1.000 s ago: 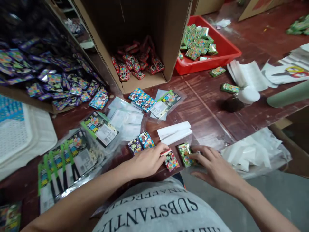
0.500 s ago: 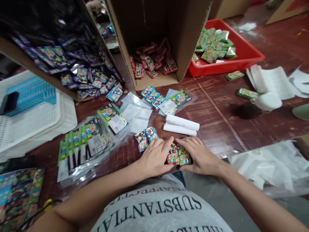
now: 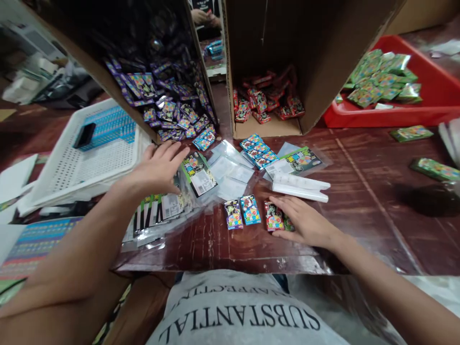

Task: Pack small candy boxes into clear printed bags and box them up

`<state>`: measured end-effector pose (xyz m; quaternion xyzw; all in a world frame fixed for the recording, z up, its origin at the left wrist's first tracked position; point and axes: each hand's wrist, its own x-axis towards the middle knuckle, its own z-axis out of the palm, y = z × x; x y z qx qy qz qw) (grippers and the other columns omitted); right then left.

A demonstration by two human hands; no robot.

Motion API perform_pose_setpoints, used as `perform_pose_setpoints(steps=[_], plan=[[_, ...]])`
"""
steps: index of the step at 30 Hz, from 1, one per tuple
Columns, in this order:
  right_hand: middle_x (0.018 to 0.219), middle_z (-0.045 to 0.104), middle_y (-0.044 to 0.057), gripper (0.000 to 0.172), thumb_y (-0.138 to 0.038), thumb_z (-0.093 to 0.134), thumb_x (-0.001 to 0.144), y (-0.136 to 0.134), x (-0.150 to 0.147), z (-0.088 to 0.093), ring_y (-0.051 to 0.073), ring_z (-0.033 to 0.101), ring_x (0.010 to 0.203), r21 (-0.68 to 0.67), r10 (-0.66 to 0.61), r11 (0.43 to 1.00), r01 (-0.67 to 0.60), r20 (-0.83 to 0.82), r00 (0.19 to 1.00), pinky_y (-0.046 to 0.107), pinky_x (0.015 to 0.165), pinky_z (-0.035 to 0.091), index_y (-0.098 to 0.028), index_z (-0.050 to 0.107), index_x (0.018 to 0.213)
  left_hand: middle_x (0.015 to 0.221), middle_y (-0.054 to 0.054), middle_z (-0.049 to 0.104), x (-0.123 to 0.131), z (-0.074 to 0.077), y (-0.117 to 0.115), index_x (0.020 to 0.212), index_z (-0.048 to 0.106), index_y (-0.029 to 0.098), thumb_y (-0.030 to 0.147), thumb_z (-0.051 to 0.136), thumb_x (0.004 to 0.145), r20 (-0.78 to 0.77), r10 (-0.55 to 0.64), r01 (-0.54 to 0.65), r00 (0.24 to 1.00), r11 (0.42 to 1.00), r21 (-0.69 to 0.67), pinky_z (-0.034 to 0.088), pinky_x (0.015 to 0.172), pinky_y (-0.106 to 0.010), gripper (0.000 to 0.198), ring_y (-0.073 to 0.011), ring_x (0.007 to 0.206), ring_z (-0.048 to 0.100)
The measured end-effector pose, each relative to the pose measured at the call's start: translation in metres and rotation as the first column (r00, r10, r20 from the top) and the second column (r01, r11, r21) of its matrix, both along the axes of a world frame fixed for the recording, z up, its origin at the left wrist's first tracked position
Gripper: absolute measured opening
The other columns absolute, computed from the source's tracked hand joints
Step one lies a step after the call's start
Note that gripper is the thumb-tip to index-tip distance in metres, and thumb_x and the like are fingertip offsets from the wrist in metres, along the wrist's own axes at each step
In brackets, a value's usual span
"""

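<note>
My left hand (image 3: 158, 165) is open, fingers spread, over the row of printed plastic bags (image 3: 168, 206) on the left. Nothing shows in its grasp, and it partly covers the bags. With fingers at the top and thumb at the bottom, my right hand (image 3: 305, 220) grips a small red printed box (image 3: 273, 216) and a small green printed box (image 3: 288, 223) side by side on the table; the hand hides most of the green one. Just left of them lie a small purple box (image 3: 234, 214) and a small blue box (image 3: 250, 209), untouched.
Cardboard cartons hold purple boxes (image 3: 168, 108) and red boxes (image 3: 258, 100). A red tray (image 3: 388, 117) contains green packs. Blue boxes (image 3: 258, 151), a loose printed bag (image 3: 199, 173) and white rolls (image 3: 300, 187) lie mid-table. A white basket (image 3: 68, 143) stands left, a phone (image 3: 85, 135) in it.
My left hand has left the red and green boxes and moved left over the bags. My right hand stays at those boxes. The view has shifted left.
</note>
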<state>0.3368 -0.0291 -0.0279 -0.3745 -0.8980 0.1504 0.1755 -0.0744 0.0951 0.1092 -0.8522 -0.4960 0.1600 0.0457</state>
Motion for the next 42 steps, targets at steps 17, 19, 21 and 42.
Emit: perform_pose_setpoints(steps=[17,19,21,42], plan=[[0.162,0.035,0.023,0.104,-0.084,0.051,0.082,0.031,-0.092,0.02,0.042,0.035,0.148,0.03,0.18,0.983,-0.182,0.072,0.981,0.065,0.12,0.026,-0.015,0.035,0.157,0.135,-0.019,0.056,-0.009,-0.01,-0.01,0.145,0.048,0.017,0.034,0.072,0.075,0.201,-0.305,0.296,0.931,0.952,0.076,0.03,0.115,-0.06,0.076,-0.0394,0.129,0.05],[0.155,0.046,0.023,0.083,-0.071,0.054,0.091,0.033,-0.099,0.015,0.04,0.045,0.141,-0.001,0.182,0.983,-0.183,0.059,0.981,0.061,0.115,0.038,-0.013,0.045,0.151,0.134,-0.018,0.055,-0.014,-0.01,-0.046,0.146,0.047,0.017,0.04,0.073,0.075,0.22,-0.209,0.21,0.953,0.978,0.021,0.04,0.107,-0.057,0.079,-0.0392,0.123,0.052],[0.146,0.055,0.023,0.067,-0.057,0.056,0.096,0.034,-0.099,0.007,0.037,0.053,0.133,-0.019,0.175,0.984,-0.174,0.018,0.984,0.057,0.108,0.047,-0.011,0.052,0.145,0.136,-0.018,0.054,-0.017,-0.023,-0.085,0.146,0.046,0.017,0.039,0.073,0.076,0.256,-0.114,0.131,0.96,0.99,-0.051,0.041,0.106,-0.056,0.078,-0.0386,0.123,0.05],[0.142,0.059,0.021,0.066,-0.057,0.062,0.094,0.023,-0.087,0.011,0.036,0.055,0.131,-0.027,0.22,0.975,-0.222,-0.058,0.974,0.059,0.108,0.049,-0.011,0.056,0.141,0.143,-0.014,0.04,0.013,-0.101,-0.16,0.159,0.023,0.026,0.035,0.076,0.079,0.612,0.245,-0.011,0.752,0.933,-0.36,0.038,0.118,-0.052,0.097,-0.0347,0.137,0.039]])
